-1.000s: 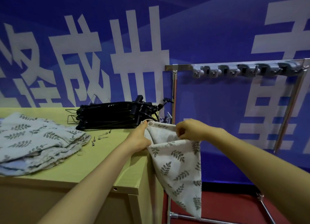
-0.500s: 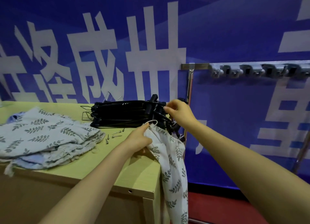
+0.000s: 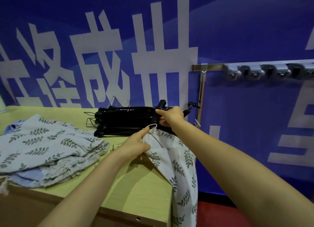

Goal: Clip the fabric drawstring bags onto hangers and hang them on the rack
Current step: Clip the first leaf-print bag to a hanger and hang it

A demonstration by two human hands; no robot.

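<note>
On green table, blue banner behind | L hand pinches bag | R hand grip prob. round hangers

The rack is running off the right edge, so its far end is staying out of view, and its grey hooks are blurring together. The hanging bag is being cut off by the bottom edge. The left hand pinching it is hiding its fingertips under the cloth. The right hand is gripping the black hangers, its fingers buried among them, and the stack is lying too dense to count. The pile of bags is being cut by the left edge. Tiny metal bits beside it are showing too small to name.
</note>
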